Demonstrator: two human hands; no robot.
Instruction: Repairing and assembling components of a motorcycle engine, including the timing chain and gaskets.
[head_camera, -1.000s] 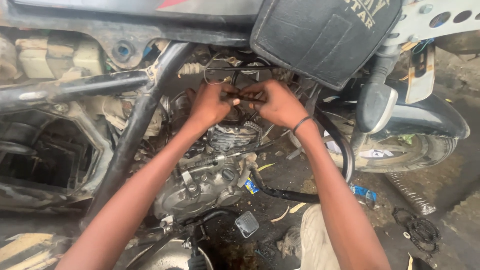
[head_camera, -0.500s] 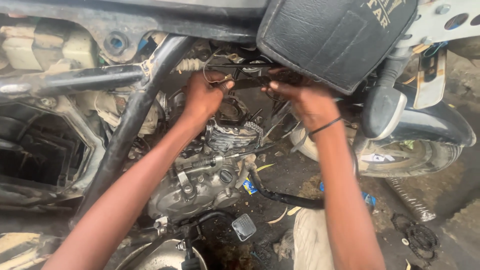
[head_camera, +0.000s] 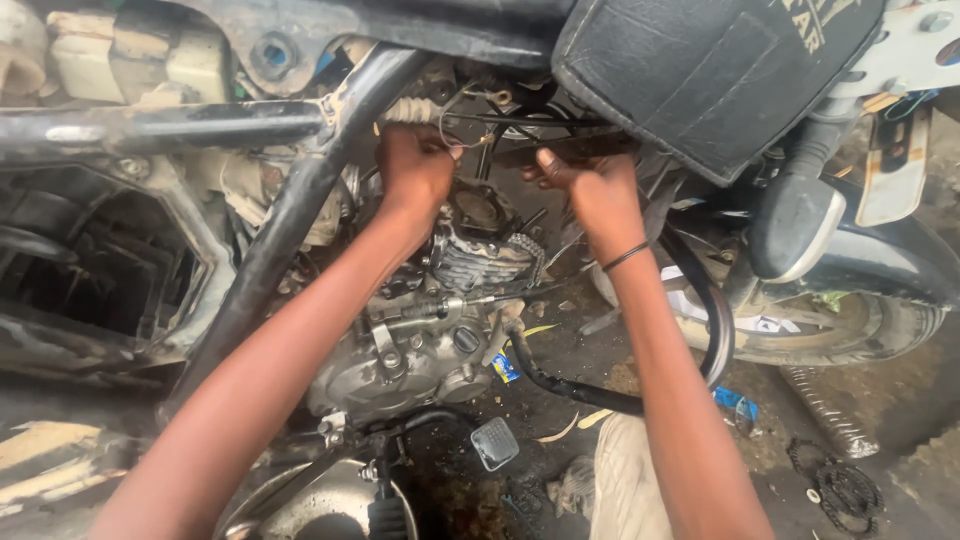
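While my left hand (head_camera: 418, 168) pinches the wire (head_camera: 470, 118) and my right hand (head_camera: 598, 192) grips a dark bar (head_camera: 560, 148), the engine (head_camera: 430, 320) sits stripped, reassembly seemingly unfinished.

Can't really see what my left hand (head_camera: 415, 170) is pinching, my own knuckles cover it, and the fingertips of my right hand (head_camera: 598, 195) disappear into the shadow under the black seat (head_camera: 700, 80). The seat runs off the top edge. The front wheel (head_camera: 850, 325) is half hidden behind the fork and fender, and the exhaust (head_camera: 310, 505) is cut off at the bottom.
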